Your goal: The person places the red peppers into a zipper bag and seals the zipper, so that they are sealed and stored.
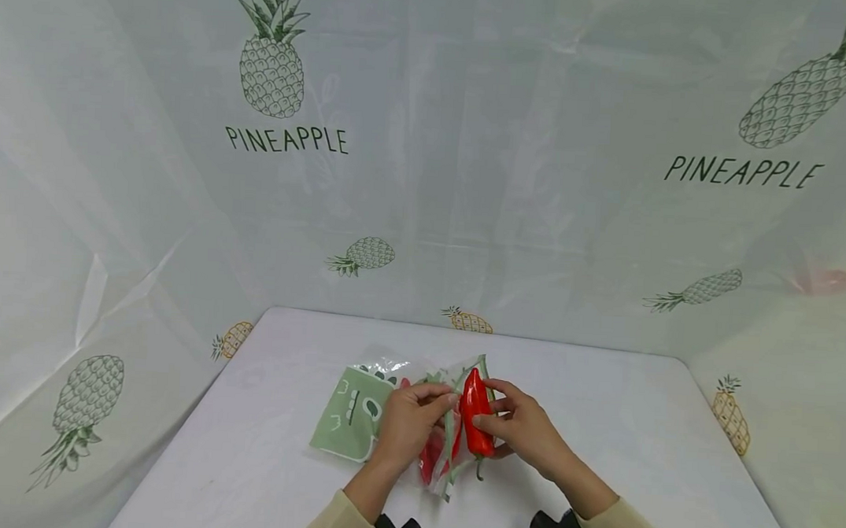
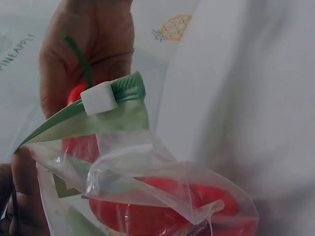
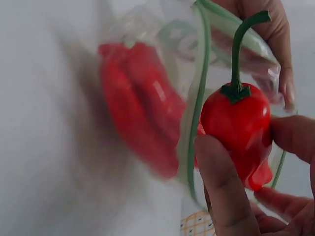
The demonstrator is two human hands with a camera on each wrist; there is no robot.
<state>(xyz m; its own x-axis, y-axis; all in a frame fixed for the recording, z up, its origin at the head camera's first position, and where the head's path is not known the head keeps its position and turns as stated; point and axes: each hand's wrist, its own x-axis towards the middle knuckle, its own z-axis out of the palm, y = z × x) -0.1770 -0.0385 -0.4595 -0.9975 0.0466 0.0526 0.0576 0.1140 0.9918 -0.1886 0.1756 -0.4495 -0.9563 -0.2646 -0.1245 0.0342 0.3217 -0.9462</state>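
My right hand holds a glossy red pepper between thumb and fingers, its green stem hanging toward me in the head view. The pepper is at the mouth of a clear zip bag with a green edge and a white slider. My left hand pinches the bag's edge on the other side of the mouth. Inside the bag lie more red peppers, seen blurred through the plastic. In the right wrist view the held pepper stands in front of the bag's green rim.
Left of my hands, a green printed panel with a cartoon face lies on the white table. A white curtain printed with pineapples hangs behind and at both sides. A black device is strapped at each wrist.
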